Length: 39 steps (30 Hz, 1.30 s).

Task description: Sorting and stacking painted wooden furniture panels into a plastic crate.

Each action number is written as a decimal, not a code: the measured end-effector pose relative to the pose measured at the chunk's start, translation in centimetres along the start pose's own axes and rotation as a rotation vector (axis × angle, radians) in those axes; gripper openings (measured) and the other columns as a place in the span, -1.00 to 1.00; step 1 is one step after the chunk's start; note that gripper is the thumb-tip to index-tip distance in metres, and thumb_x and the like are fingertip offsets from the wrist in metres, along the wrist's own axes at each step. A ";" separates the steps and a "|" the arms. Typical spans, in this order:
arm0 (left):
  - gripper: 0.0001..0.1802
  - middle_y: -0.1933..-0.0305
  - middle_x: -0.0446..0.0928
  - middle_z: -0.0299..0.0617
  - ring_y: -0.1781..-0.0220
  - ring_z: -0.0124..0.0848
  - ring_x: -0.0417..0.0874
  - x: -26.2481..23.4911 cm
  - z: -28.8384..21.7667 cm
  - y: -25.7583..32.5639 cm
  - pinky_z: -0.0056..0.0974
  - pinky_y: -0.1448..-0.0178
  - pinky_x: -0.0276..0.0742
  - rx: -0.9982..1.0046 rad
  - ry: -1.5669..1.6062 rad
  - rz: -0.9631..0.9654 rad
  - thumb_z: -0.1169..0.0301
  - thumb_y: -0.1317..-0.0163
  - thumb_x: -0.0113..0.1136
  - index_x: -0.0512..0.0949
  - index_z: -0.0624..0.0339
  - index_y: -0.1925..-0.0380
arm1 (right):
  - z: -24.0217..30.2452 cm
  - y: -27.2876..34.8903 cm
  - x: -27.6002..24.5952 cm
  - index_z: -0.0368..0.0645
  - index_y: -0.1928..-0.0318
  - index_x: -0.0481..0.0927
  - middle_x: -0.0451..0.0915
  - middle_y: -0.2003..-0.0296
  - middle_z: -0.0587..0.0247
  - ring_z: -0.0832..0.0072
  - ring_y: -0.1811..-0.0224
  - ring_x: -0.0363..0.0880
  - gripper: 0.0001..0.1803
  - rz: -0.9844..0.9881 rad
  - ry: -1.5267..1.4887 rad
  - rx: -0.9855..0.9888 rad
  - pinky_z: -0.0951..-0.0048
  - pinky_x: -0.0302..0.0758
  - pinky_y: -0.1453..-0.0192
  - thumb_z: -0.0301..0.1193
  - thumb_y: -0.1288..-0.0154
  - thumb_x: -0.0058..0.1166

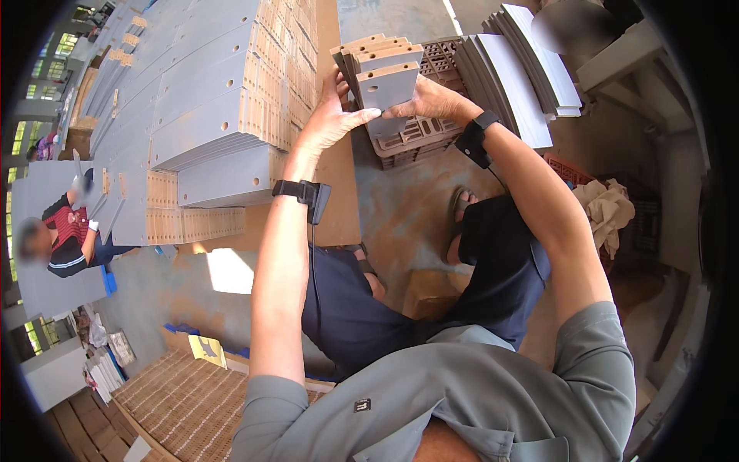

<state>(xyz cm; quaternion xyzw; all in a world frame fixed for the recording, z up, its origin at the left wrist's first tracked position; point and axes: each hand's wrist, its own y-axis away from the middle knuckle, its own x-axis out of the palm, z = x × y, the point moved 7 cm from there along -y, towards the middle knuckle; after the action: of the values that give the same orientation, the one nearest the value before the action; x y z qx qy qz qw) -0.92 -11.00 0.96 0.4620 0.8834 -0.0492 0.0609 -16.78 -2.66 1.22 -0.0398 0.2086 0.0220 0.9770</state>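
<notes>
Both my arms reach forward to a bundle of grey-faced boards [390,86] with bare wood-coloured edges and drilled holes. My left hand [336,115] grips the bundle's left side, its thumb pointing inward across the front. From the right, my right hand [431,102] closes round the other side, and the two thumbs nearly meet at the front board. Some board ends fan out unevenly at the top. Beneath the bundle is a brown slatted plastic crate [408,151]. Fingers behind the boards are partly hidden.
Tall stacks of similar drilled grey boards [204,100] fill the left. Long grey panels [504,85] lie beyond the crate at right. A red basket with crumpled cloth [604,212] stands by my right arm. Another person [69,239] works at far left. A woven mat [177,400] lies lower left.
</notes>
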 end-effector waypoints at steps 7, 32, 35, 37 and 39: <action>0.24 -0.50 0.12 0.15 -0.47 0.01 0.31 -0.2 -4.9 -0.8 0.09 -0.39 0.48 0.169 -0.083 -0.016 0.20 -0.01 0.61 -0.12 0.08 -0.51 | 5.3 0.6 -2.7 -0.26 -0.27 0.43 0.58 -0.11 0.01 0.23 -0.21 0.50 -0.16 -0.091 0.128 -0.078 0.24 0.44 -0.32 -0.19 -0.02 0.53; 0.17 -0.44 0.25 0.07 -0.40 -0.03 0.44 1.5 0.5 -2.2 -0.03 -0.34 0.53 0.066 -0.075 -0.057 0.47 0.11 0.62 0.03 0.12 -0.44 | 1.2 -0.1 -2.8 -0.23 -0.46 0.16 0.45 -0.27 0.01 0.28 -0.38 0.34 0.14 -0.041 0.065 0.022 0.26 0.27 -0.48 -0.16 0.03 0.59; 0.18 -0.39 0.32 0.07 -0.41 -0.02 0.42 1.4 0.9 -1.3 -0.02 -0.36 0.50 0.022 -0.031 -0.062 0.45 0.15 0.63 0.04 0.12 -0.44 | 1.8 0.1 -2.9 -0.23 -0.49 0.11 0.43 -0.30 0.01 0.25 -0.40 0.32 0.18 -0.006 0.048 0.101 0.27 0.23 -0.51 -0.17 0.03 0.59; 0.17 -0.39 0.31 0.09 -0.45 -0.02 0.36 1.3 3.3 -1.8 -0.03 -0.43 0.42 0.114 -0.236 -0.122 0.43 0.16 0.63 0.07 0.12 -0.42 | 0.5 0.5 -2.2 -0.22 -0.49 0.10 0.46 -0.27 0.00 0.22 -0.38 0.35 0.18 -0.073 0.163 -0.016 0.27 0.27 -0.49 -0.18 0.04 0.59; 0.15 -0.41 0.28 0.11 -0.49 -0.03 0.30 2.0 3.3 -1.5 -0.05 -0.49 0.33 0.130 -0.099 -0.129 0.38 0.16 0.64 0.09 0.16 -0.41 | -0.3 0.9 -1.8 -0.22 -0.48 0.10 0.47 -0.26 -0.01 0.21 -0.36 0.37 0.18 -0.089 0.160 0.066 0.26 0.28 -0.48 -0.19 0.05 0.60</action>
<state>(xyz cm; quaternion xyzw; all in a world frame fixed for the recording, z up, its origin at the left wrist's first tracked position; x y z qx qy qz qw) -3.06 -10.72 -2.56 0.4040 0.9022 -0.1332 0.0711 -18.62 -1.79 1.63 -0.0184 0.2847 -0.0316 0.9579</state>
